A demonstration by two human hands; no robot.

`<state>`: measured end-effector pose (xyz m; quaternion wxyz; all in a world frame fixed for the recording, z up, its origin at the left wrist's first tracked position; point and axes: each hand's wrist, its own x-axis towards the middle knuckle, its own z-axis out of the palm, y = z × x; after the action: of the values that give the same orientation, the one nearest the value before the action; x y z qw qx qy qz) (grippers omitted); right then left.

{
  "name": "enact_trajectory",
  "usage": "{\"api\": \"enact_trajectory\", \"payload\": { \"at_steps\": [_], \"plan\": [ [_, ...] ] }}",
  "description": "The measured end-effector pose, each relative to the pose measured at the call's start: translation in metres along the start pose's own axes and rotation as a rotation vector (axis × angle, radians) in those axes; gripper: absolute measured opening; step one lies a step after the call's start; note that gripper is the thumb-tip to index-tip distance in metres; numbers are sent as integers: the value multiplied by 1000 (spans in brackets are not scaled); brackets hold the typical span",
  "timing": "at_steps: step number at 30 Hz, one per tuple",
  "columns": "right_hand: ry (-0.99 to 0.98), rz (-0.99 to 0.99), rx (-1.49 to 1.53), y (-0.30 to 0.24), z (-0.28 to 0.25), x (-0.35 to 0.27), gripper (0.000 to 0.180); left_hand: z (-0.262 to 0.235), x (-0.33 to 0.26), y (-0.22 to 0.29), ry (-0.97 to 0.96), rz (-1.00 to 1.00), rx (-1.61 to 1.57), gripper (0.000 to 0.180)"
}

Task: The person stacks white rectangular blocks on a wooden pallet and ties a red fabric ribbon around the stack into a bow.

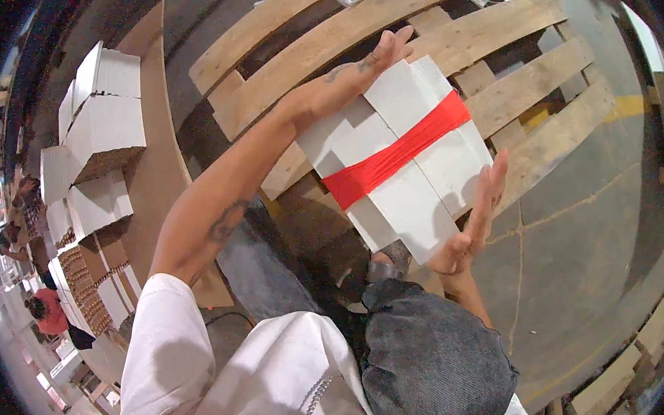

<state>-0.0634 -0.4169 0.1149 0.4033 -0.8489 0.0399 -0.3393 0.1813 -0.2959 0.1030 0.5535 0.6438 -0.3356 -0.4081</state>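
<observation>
Head view, both flat open hands, left hand (383, 51), right hand (475, 219), pressing red-banded white bundle (399, 150), wooden pallet (513, 89) beneath, white stacks (105, 112) left.

bright even indoor light, heavy fisheye bending, dark vignetted rim

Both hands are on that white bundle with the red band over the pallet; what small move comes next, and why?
Probably lower the white bundle flat onto the wooden pallet: the left hand and right hand press its opposite ends, and it appears tilted above the slats.
</observation>
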Motion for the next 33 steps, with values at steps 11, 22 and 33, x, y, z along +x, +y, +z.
{"api": "enact_trajectory", "payload": {
  "at_steps": [11, 22, 33],
  "plan": [
    [-228, 188, -422, -29, 9, 23, 72, -4, -19, 27, -25, -26, -183, 110],
    [-569, 240, -335, -24, -65, 29, 126, -29, -73, 40, -176, -92, 532, 107],
    [-372, 175, -59, -11, -44, 8, 130, -20, -89, 10, 10, -148, 141, 92]
  ]
}}
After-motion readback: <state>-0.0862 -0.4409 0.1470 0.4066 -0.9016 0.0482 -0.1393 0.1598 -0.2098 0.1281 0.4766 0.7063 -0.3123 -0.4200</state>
